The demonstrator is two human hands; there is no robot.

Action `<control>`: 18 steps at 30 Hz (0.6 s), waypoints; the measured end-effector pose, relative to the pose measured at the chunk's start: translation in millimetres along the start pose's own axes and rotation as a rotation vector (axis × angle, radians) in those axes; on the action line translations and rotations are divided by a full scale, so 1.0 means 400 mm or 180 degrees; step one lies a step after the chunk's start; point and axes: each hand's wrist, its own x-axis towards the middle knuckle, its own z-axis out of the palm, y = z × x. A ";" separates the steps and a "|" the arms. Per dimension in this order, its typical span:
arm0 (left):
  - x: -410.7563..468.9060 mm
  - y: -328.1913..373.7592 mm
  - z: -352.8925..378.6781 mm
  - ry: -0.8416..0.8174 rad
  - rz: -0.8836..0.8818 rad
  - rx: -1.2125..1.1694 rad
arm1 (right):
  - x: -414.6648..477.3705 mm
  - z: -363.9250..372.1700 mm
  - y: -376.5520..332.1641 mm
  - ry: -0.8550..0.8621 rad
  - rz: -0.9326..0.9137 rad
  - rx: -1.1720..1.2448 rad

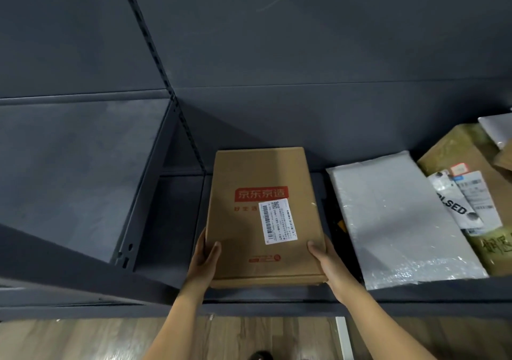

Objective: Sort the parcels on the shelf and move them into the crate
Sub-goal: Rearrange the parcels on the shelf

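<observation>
A flat brown cardboard parcel (263, 182) with a red logo and a white barcode label lies on the dark shelf (277, 296), its near edge at the shelf's front lip. My left hand (203, 260) grips its near left corner, thumb on top and fingers underneath. My right hand (328, 262) grips the near right corner the same way. A grey bubble-wrap mailer (399, 221) lies to the right of it, and a brown parcel (468, 193) with white labels lies beyond that. No crate is in view.
A perforated shelf upright (177, 110) rises behind the cardboard parcel, and a side panel (72, 171) closes the bay on the left. More parcels (498, 132) are stacked at the far right. Wooden floor (110, 340) shows below the shelf.
</observation>
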 end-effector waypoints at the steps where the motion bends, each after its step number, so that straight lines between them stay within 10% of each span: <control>1: 0.000 0.000 0.001 0.0048 -0.0023 0.0037 | -0.012 0.003 -0.010 -0.0039 -0.0013 -0.0157; 6: 0.000 0.003 0.004 0.0307 -0.0143 0.0545 | -0.079 -0.024 -0.031 0.0579 -0.0346 -0.1400; 10: 0.004 0.008 0.018 0.0538 -0.0269 0.0890 | -0.125 -0.175 0.021 0.1178 -0.1273 -0.4106; 18: 0.020 0.003 0.033 0.0736 -0.0460 0.1345 | -0.120 -0.381 -0.035 0.1108 -0.0303 -0.5812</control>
